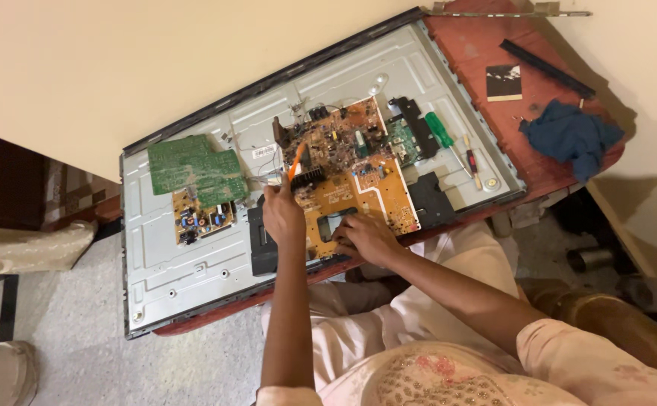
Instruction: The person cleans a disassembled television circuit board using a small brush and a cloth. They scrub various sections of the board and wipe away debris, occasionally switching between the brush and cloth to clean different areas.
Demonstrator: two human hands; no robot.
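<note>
Nearest to you, your right hand (370, 239) is resting on the near edge of the large orange-brown circuit board (355, 169), fingers curled down onto it and pressing rather than gripping anything I can make out. Just beside it, your left hand (282, 216) is closing around the lower end of a slim orange-handled tool (296, 161), whose tip is reaching up into the crowded middle of that board, near the black finned heat sink (309, 178). The board is lying flat on the grey metal back panel of an opened flat television (185, 267), roughly at its centre, and the panel is sitting on a red-brown wooden table (486, 45).

What I would be watching: the tool tip is working among tightly packed parts, so a slip could scrape a track or bend a component. Your right hand is leaning on the board's edge, and uneven pressure there could flex it.

To the left, a green circuit board (193, 169) is lying over a smaller board with blue parts (202, 218). Further off to the right, a green-handled screwdriver (441, 130) and a smaller red-and-yellow screwdriver (471, 160) are lying loose on the panel, where a nudge could roll them. Beyond, a crumpled dark blue cloth (571, 135) is sitting on the table.
</note>
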